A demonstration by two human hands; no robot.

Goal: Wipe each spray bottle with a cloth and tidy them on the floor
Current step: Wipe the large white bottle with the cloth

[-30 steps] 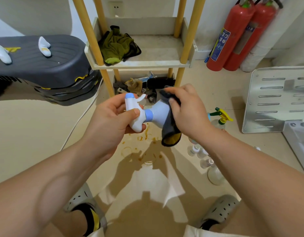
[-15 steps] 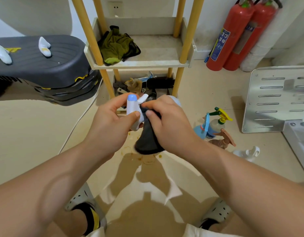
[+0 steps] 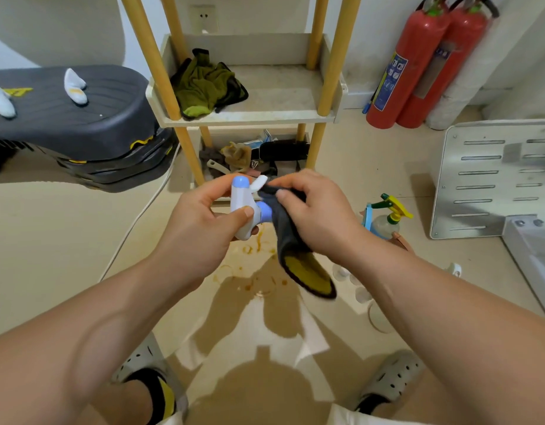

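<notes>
My left hand [image 3: 200,222] grips the white and blue spray head of a spray bottle [image 3: 245,207] held sideways at chest height. My right hand [image 3: 317,216] holds a dark grey cloth with a yellow underside [image 3: 299,256] wrapped over the bottle's neck and body, which are hidden under it. The cloth's loose end hangs down. More spray bottles stand on the floor at the right: one with a green and yellow trigger [image 3: 390,216], and clear ones [image 3: 357,286] partly behind my right forearm.
A wooden shelf rack [image 3: 249,115] with a green rag stands straight ahead. Stacked dark step boards [image 3: 75,124] fill the left. Two red fire extinguishers [image 3: 418,65] and a metal panel [image 3: 492,176] are at the right. White paper [image 3: 259,338] lies between my feet.
My right hand has worked the cloth along the bottle from its body toward the neck beside the spray head. The cloth's yellow side now hangs down. My left hand has kept its grip.
</notes>
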